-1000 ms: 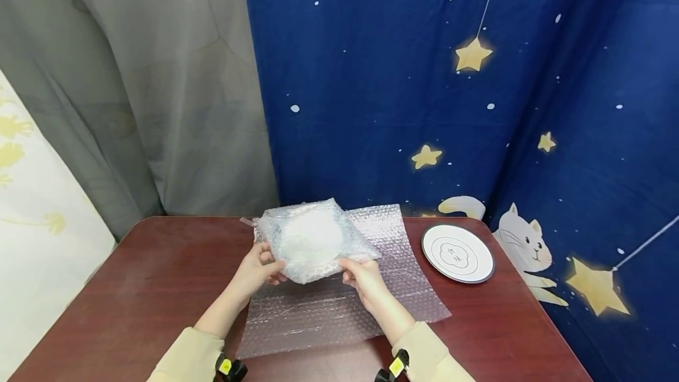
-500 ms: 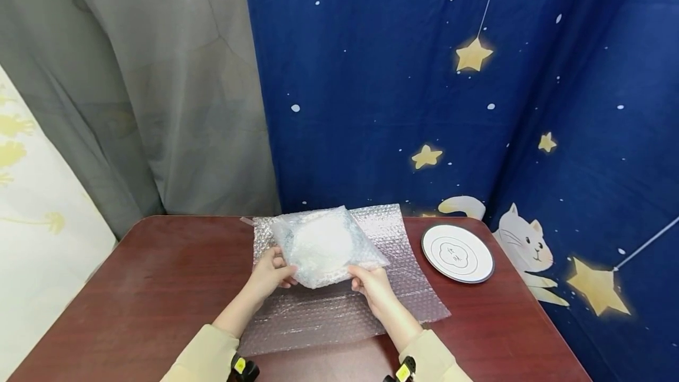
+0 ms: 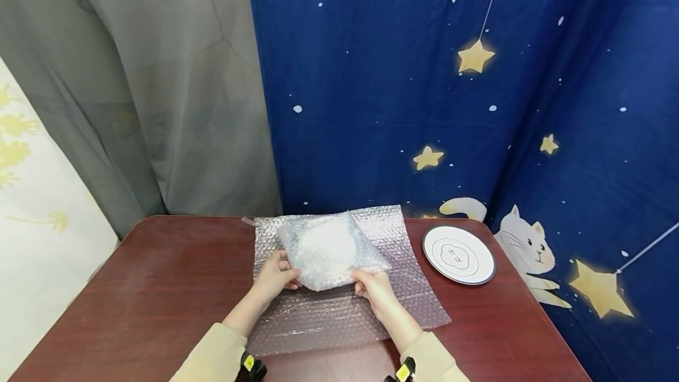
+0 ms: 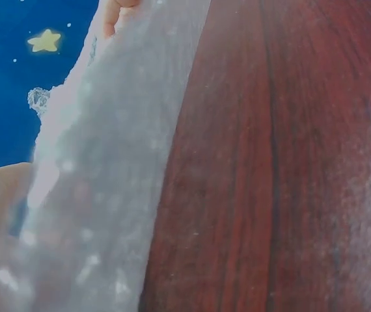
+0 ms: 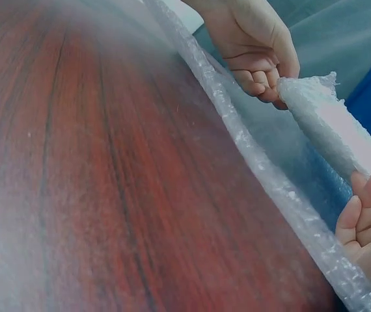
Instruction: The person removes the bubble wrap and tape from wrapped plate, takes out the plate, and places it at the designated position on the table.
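A bubble-wrapped bundle [image 3: 326,246] with a pale round shape inside lies between my hands in the head view. My left hand [image 3: 276,276] pinches its near left corner between thumb and fingers. On the near right edge, my right hand [image 3: 373,290] pinches the wrap the same way. Beneath it spreads a large bubble wrap sheet [image 3: 318,329], flat on the table. In the right wrist view the bundle [image 5: 338,123] is thick and tilted, with the left hand [image 5: 257,49] at its far end and the right hand [image 5: 368,224] at the near end.
A white plate with a dark rim [image 3: 435,246] lies at the table's right back. The dark red table [image 3: 175,287] reaches left and right of the sheet. Curtains [image 3: 371,105] hang right behind the table's back edge. A small clear strip [image 3: 248,221] lies near the sheet's back left corner.
Both hands have carried the bundle a little to the right and down toward the sheet, keeping the same grip. The sheet and the plate have stayed in place.
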`<action>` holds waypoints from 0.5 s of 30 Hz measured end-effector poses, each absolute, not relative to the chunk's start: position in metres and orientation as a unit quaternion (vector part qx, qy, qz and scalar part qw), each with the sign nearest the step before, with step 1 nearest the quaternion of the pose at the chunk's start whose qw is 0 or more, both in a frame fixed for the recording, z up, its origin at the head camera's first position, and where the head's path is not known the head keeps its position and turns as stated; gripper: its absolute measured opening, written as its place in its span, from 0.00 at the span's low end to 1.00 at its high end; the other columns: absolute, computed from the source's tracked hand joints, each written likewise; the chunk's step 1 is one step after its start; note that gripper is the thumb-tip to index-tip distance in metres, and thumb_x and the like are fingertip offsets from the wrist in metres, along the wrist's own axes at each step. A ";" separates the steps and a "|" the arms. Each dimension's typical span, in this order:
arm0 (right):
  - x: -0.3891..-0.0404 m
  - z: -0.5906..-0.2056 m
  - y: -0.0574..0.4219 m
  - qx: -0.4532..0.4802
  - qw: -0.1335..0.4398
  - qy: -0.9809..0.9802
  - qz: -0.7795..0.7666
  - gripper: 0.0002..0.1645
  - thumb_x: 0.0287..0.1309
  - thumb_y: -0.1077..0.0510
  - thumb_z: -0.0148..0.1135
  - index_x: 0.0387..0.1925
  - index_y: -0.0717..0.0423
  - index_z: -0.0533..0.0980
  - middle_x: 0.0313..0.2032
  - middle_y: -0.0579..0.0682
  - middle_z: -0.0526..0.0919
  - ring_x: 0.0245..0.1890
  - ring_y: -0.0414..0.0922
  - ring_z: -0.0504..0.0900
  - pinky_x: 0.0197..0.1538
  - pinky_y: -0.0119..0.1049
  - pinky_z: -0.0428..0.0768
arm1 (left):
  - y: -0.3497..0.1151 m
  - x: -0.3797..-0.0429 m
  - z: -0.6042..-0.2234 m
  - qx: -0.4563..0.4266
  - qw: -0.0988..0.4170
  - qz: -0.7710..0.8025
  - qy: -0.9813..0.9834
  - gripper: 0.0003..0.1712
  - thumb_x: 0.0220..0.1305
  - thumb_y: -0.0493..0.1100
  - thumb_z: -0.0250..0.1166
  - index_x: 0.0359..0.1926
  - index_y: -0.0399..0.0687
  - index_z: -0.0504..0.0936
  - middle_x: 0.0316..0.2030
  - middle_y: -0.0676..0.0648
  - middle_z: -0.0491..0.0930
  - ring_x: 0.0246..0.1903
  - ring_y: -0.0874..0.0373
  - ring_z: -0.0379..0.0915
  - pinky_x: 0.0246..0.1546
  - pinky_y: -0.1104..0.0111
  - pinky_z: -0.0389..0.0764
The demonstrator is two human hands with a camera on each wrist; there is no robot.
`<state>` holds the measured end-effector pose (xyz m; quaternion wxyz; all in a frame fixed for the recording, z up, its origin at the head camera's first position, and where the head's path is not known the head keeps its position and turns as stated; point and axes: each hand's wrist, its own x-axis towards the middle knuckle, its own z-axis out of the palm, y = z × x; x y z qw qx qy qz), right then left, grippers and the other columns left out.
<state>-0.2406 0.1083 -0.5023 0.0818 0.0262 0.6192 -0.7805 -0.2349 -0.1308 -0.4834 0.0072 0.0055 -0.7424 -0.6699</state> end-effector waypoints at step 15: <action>-0.244 -0.511 0.109 0.026 0.088 0.628 -0.773 0.07 0.56 0.65 0.62 0.29 0.68 0.74 0.14 0.46 0.72 0.15 0.35 0.74 0.25 0.30 0.80 | -0.131 -0.243 -0.496 0.028 -0.015 -0.652 -0.758 0.31 0.58 0.26 0.62 0.59 0.26 0.60 0.23 0.43 0.77 0.22 0.51 0.79 0.22 0.66 0.79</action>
